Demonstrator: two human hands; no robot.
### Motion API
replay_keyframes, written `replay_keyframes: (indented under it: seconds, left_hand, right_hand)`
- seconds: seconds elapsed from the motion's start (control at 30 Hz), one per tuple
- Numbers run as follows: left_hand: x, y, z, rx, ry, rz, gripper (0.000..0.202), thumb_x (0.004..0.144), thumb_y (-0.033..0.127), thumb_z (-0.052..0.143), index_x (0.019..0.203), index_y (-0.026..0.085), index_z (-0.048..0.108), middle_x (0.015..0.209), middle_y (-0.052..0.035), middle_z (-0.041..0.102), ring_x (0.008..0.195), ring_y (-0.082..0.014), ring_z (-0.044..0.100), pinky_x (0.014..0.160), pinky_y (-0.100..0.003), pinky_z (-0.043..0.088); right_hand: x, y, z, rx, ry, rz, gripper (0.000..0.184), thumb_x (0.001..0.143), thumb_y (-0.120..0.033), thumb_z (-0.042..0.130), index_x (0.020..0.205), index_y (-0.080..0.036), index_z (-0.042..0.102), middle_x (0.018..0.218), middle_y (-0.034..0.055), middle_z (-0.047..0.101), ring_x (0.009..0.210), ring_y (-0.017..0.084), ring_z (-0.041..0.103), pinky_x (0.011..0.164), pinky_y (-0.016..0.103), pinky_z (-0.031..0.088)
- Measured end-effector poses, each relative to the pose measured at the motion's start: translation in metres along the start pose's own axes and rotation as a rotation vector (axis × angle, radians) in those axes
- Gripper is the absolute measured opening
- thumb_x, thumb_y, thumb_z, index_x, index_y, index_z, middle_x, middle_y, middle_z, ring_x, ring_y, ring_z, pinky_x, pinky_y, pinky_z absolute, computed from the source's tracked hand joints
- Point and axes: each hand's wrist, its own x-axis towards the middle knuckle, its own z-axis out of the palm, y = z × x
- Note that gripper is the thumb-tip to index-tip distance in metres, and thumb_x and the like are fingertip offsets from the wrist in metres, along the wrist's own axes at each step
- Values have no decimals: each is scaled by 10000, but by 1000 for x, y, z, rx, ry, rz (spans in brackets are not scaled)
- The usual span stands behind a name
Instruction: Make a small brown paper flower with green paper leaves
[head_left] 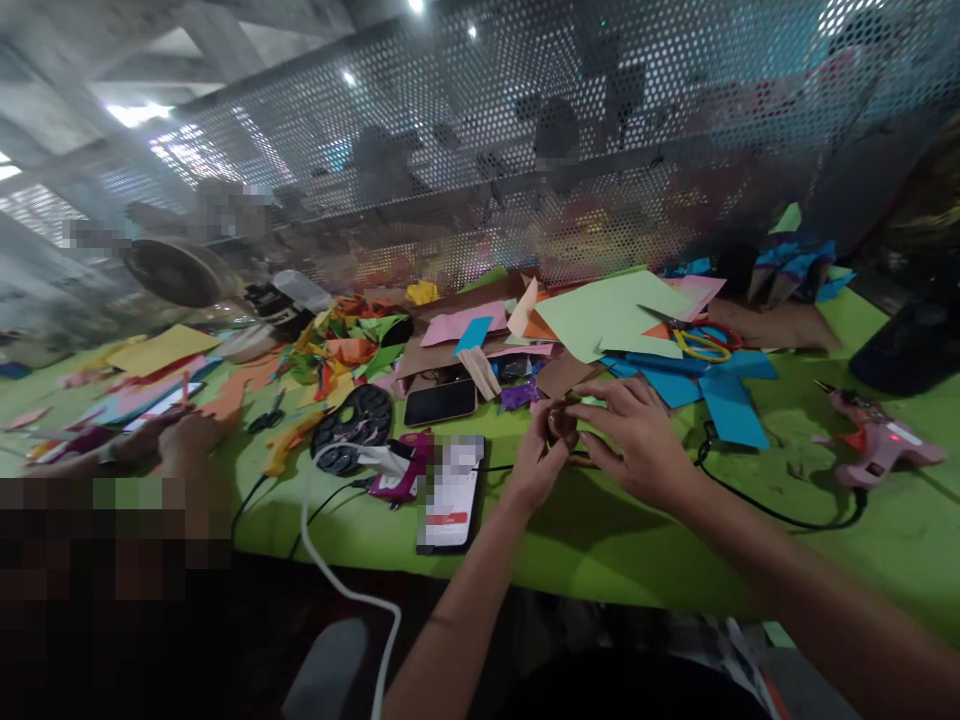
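Your left hand pinched a small brown piece between thumb and fingers, above the green table cover; your right hand met it from three o'clock, fingers curved, though I could not tell whether they gripped it too. With that piece as the clock's centre, a co-worker's hand lay far off at nine o'clock, then a yellow glue gun and a black tray, also at nine. A lit phone lay nearer, at eight. A pale green sheet lay at one, scissors at two, blue paper strips between two and three, and a pink glue gun well apart at three. The strips looked already cut, while the pale green sheet seemed largely whole. The brown piece was not yet set down, so your work on it looked under way rather than finished; how much was left I could not judge, since your fingers hid most of it
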Motion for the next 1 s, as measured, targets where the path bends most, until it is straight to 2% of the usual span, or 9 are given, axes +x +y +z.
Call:
replay_keyframes:
  seconds: [0.33, 0.5, 0.67, 0.83, 1.0]
  left_hand:
    - [0, 8, 2, -7, -18, 24, 300, 844, 337, 613, 1109, 214, 541, 957, -23, 559, 937, -189, 526, 867, -309, 451]
    - [1, 7, 0, -26, -50, -47, 393, 754, 233, 667, 1122, 218, 531, 1024, -24, 565, 989, -197, 522, 907, -315, 448]
    - [3, -1, -3, -53, -16, -95, 366, 755, 201, 641, 1106, 224, 543, 1058, -24, 550, 1046, -197, 509, 958, -325, 413]
    - [3, 0, -3, -52, -6, -102, 240, 804, 253, 621, 1026, 203, 547, 978, -13, 539, 977, -176, 506, 932, -303, 409]
    - [3, 5, 0, -41, -51, -97, 241, 798, 212, 605, 1027, 200, 531, 944, -7, 552, 900, -160, 504, 851, -274, 422]
  right_hand:
    - [-2, -8, 7, -79, -122, -14, 338, 857, -167, 527, 1179, -189, 627, 1336, 105, 568, 1172, 306, 474, 950, 464, 385]
    - [-1, -4, 5, -45, -117, -7, 368, 834, -145, 533, 1180, -214, 640, 1365, 102, 552, 1186, 317, 473, 947, 479, 395]
    - [1, -1, -2, 47, -94, -14, 459, 822, -118, 527, 1242, -275, 626, 1389, 71, 534, 1193, 294, 490, 954, 471, 395]
    - [1, 0, -3, 51, -77, -53, 389, 817, -114, 533, 1133, -280, 685, 1382, 71, 540, 1170, 292, 494, 923, 466, 399]
    - [0, -1, 2, -1, -89, -58, 331, 819, -105, 530, 1061, -254, 699, 1386, 62, 549, 1195, 303, 464, 931, 474, 397]
